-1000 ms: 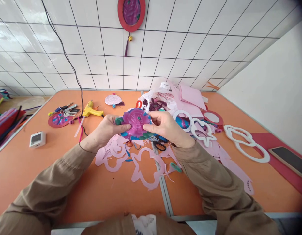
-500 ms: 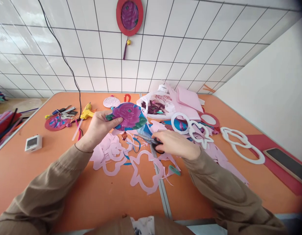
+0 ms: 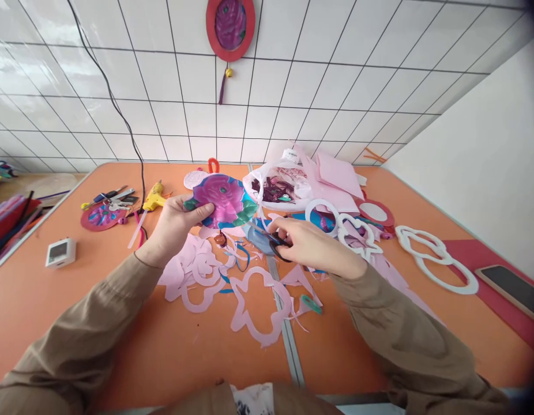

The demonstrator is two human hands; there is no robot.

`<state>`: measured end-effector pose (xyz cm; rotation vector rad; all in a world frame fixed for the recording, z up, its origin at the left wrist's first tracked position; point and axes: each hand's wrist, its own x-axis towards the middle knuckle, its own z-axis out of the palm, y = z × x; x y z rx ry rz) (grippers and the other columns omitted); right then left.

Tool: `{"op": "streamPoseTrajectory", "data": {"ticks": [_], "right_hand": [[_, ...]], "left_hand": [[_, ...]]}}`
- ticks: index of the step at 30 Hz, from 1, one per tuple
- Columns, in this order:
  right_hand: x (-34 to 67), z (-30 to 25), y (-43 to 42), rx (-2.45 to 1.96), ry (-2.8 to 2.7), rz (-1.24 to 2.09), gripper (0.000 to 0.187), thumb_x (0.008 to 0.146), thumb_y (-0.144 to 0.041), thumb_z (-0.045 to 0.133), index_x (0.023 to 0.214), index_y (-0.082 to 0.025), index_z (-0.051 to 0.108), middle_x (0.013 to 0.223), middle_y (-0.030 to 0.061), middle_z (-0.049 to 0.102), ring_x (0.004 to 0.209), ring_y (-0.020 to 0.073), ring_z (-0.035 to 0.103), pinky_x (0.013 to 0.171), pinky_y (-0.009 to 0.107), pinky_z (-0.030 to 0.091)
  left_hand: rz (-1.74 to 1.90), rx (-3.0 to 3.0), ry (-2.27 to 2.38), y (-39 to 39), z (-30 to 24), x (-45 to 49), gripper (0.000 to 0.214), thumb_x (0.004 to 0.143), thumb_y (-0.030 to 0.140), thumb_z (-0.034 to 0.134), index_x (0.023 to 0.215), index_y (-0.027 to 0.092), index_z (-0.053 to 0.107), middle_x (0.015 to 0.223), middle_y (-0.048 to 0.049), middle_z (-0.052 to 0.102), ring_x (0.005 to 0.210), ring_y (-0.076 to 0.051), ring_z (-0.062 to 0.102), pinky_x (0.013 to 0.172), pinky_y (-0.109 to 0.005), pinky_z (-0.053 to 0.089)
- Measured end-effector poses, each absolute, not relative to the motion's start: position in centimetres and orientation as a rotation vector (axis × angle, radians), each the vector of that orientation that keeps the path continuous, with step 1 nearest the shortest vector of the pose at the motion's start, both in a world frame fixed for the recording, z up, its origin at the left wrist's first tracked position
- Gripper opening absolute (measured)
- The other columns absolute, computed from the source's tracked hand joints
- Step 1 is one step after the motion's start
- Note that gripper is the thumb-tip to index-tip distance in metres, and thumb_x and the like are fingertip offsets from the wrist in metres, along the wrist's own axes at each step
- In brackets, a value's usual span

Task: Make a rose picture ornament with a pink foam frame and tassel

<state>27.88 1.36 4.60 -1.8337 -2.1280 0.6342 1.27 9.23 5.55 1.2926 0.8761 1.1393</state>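
Between the thumb and fingers of my left hand [image 3: 180, 222] is a flower-print fabric piece [image 3: 224, 199], a purple-pink rose with green leaves and blue edging, raised above the table. My right hand [image 3: 310, 245] grips black-handled scissors [image 3: 273, 241], whose blades point left toward the lower right edge of the print. Whether the blades touch the edge I cannot tell. Below lie pink offcuts [image 3: 193, 262], a pink flower-shaped outline [image 3: 236, 317] and thin blue trimmings [image 3: 243, 259].
A yellow glue gun [image 3: 154, 196] lies left, near keys [image 3: 120, 202] and a small white device [image 3: 60, 252]. A plastic bag of scraps [image 3: 275, 187] sits at the back. White rings [image 3: 448, 276] and a phone [image 3: 515, 291] are on the right. A framed rose ornament [image 3: 210, 34] hangs on the tiled wall.
My left hand has raised the flower print slightly and tilted its face more toward me. My right hand has shifted a little with the scissors, staying near the print's lower edge.
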Motion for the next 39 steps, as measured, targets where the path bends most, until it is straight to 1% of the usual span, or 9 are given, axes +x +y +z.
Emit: {"op": "streamPoseTrajectory", "data": {"ticks": [3, 5, 8, 12, 16, 18, 25, 30, 39], "right_hand": [[28.9, 4.7, 2.0, -1.681, -1.707, 1.065, 0.032, 0.076, -0.020, 0.067, 0.107, -0.021, 0.065, 0.086, 0.0029, 0.070, 0.071, 0.0174, 0.064, 0.061, 0.030, 0.050], [29.4, 4.8, 2.4, -1.570, -1.485, 1.287, 0.037, 0.073, -0.023, 0.073, 0.110, -0.019, 0.065, 0.087, 0.0034, 0.072, 0.072, 0.0164, 0.065, 0.063, 0.030, 0.053], [29.8, 4.9, 2.7, -1.377, -1.284, 1.409, 0.047, 0.069, -0.029, 0.083, 0.111, -0.019, 0.065, 0.085, 0.0029, 0.071, 0.072, 0.0147, 0.063, 0.064, 0.030, 0.053], [29.6, 5.3, 2.2, -1.167, -1.248, 1.381, 0.061, 0.067, -0.037, 0.090, 0.122, -0.025, 0.067, 0.087, 0.0022, 0.063, 0.073, 0.0156, 0.058, 0.063, 0.032, 0.050], [29.0, 5.3, 1.7, -1.055, -1.436, 1.314, 0.053, 0.074, -0.058, 0.085, 0.113, -0.025, 0.069, 0.096, 0.0065, 0.063, 0.088, 0.0207, 0.061, 0.074, 0.036, 0.054], [28.8, 5.0, 1.7, -1.017, -1.509, 1.256, 0.054, 0.077, -0.063, 0.082, 0.111, -0.023, 0.068, 0.092, 0.0053, 0.061, 0.086, 0.0199, 0.061, 0.071, 0.035, 0.054], [27.9, 4.0, 1.9, -0.996, -1.589, 1.100, 0.058, 0.077, -0.066, 0.081, 0.108, -0.019, 0.069, 0.083, 0.0042, 0.059, 0.076, 0.0170, 0.056, 0.066, 0.032, 0.048], [27.1, 3.7, 1.8, -1.009, -1.557, 1.113, 0.055, 0.077, -0.066, 0.082, 0.103, -0.019, 0.069, 0.080, 0.0034, 0.059, 0.073, 0.0159, 0.054, 0.063, 0.031, 0.046], [26.9, 4.2, 1.8, -1.039, -1.560, 1.148, 0.060, 0.075, -0.067, 0.080, 0.108, -0.017, 0.071, 0.078, 0.0022, 0.058, 0.069, 0.0150, 0.053, 0.057, 0.028, 0.043]], "left_hand": [[1.111, 1.234, 0.842, 9.2, 5.5, 1.3, 0.027, 0.062, 0.033, 0.095, 0.067, 0.015, 0.075, 0.063, -0.0010, 0.072, 0.057, -0.011, 0.063, 0.057, -0.022, 0.052], [1.091, 1.209, 0.823, 9.2, 5.5, 1.4, 0.026, 0.062, 0.032, 0.094, 0.065, 0.015, 0.074, 0.061, -0.0007, 0.070, 0.055, -0.010, 0.061, 0.055, -0.022, 0.051], [1.065, 1.201, 0.811, 9.0, 5.5, 1.5, 0.026, 0.060, 0.030, 0.094, 0.063, 0.015, 0.074, 0.059, -0.0013, 0.070, 0.052, -0.010, 0.061, 0.053, -0.023, 0.051], [1.018, 1.222, 0.807, 8.8, 5.5, 1.6, 0.025, 0.060, 0.029, 0.094, 0.062, 0.014, 0.074, 0.057, -0.0018, 0.070, 0.049, -0.010, 0.060, 0.051, -0.022, 0.051], [1.013, 1.237, 0.813, 8.7, 5.7, 1.7, 0.025, 0.062, 0.031, 0.093, 0.061, 0.014, 0.074, 0.056, -0.0023, 0.070, 0.049, -0.010, 0.061, 0.050, -0.022, 0.051], [1.012, 1.250, 0.819, 8.6, 5.7, 1.7, 0.026, 0.063, 0.032, 0.092, 0.059, 0.014, 0.074, 0.055, -0.0021, 0.069, 0.048, -0.010, 0.060, 0.050, -0.021, 0.050], [0.981, 1.278, 0.851, 8.2, 5.8, 1.8, 0.027, 0.062, 0.032, 0.091, 0.057, 0.013, 0.072, 0.054, -0.0028, 0.069, 0.048, -0.010, 0.061, 0.048, -0.020, 0.048], [0.950, 1.201, 0.892, 8.1, 5.9, 2.0, 0.028, 0.057, 0.030, 0.093, 0.056, 0.014, 0.070, 0.053, -0.0013, 0.068, 0.047, -0.009, 0.060, 0.046, -0.018, 0.046], [0.885, 1.119, 0.899, 7.8, 6.1, 2.1, 0.029, 0.053, 0.030, 0.096, 0.057, 0.014, 0.072, 0.053, 0.0000, 0.069, 0.047, -0.008, 0.060, 0.047, -0.018, 0.047]]}}
